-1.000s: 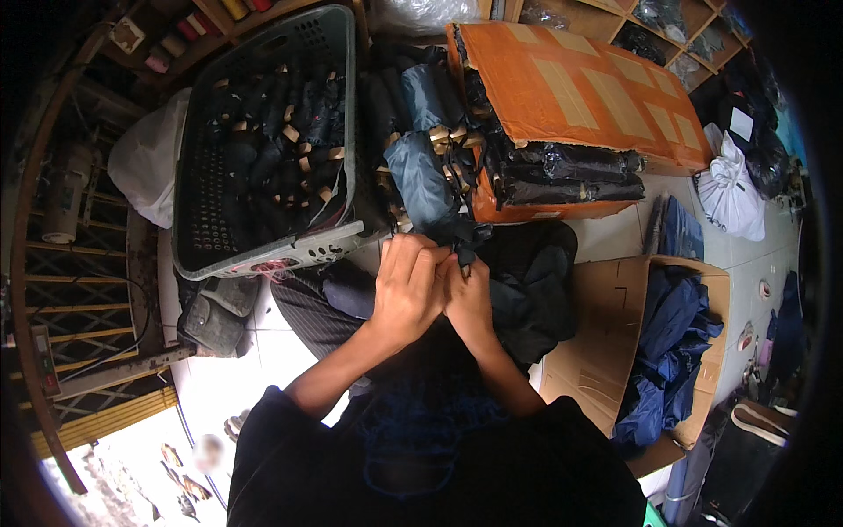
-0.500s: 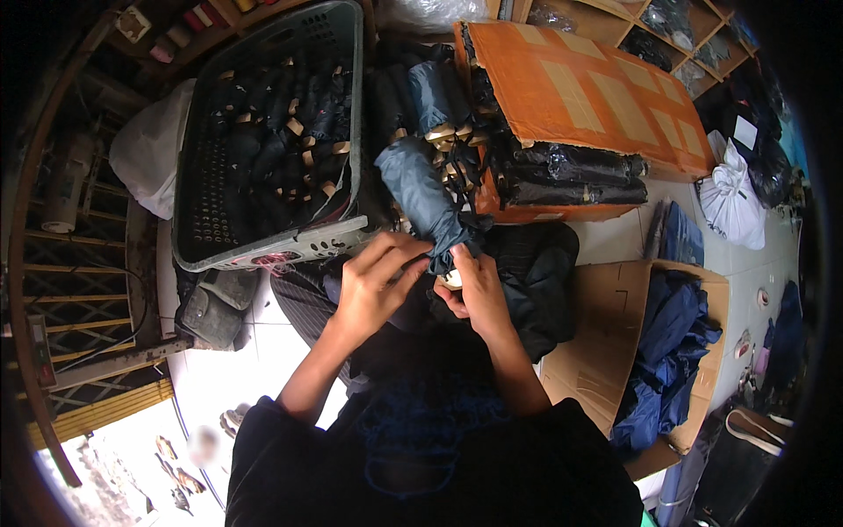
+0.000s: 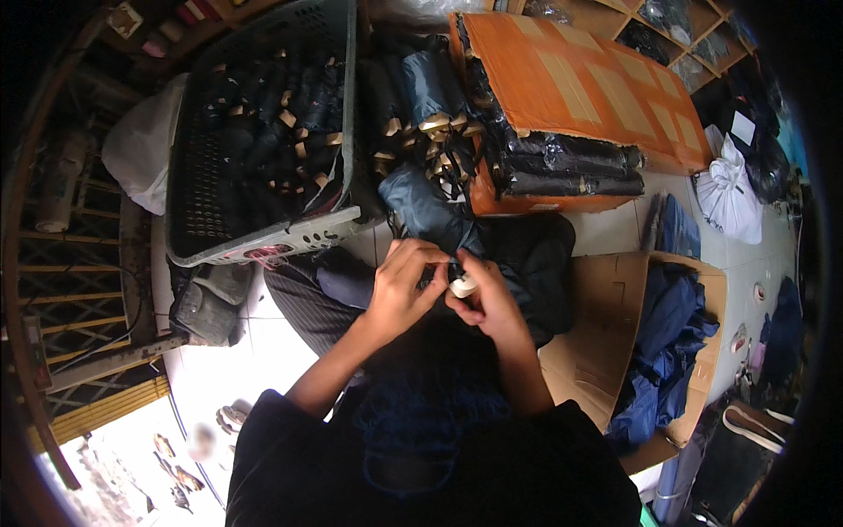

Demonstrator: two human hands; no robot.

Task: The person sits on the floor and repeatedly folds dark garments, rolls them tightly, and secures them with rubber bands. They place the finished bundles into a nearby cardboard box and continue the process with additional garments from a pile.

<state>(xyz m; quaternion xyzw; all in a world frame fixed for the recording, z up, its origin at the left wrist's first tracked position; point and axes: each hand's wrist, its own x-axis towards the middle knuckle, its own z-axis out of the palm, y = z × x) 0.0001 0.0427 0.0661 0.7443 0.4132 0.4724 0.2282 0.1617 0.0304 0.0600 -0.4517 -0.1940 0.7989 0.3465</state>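
Floor, white tile. Directly upon it: one perforated dark plastic basket, left; one orange taped carton, centre back; one open brown carton, right; one knotted white sack, farther right.

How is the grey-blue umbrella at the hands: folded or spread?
Folded: the umbrella is a narrow bundle, its cloth gathered toward the pale handle at the right hand.

Before you, the grey-blue bundle looks like thin, creased cloth with a soft sheen, its pale end piece smooth. To your far left, the basket looks like matt, perforated plastic; far right, the orange carton is cardboard with smooth tape strips. Near right, you have crumpled, faintly shiny navy cloth in a matt brown cardboard box.
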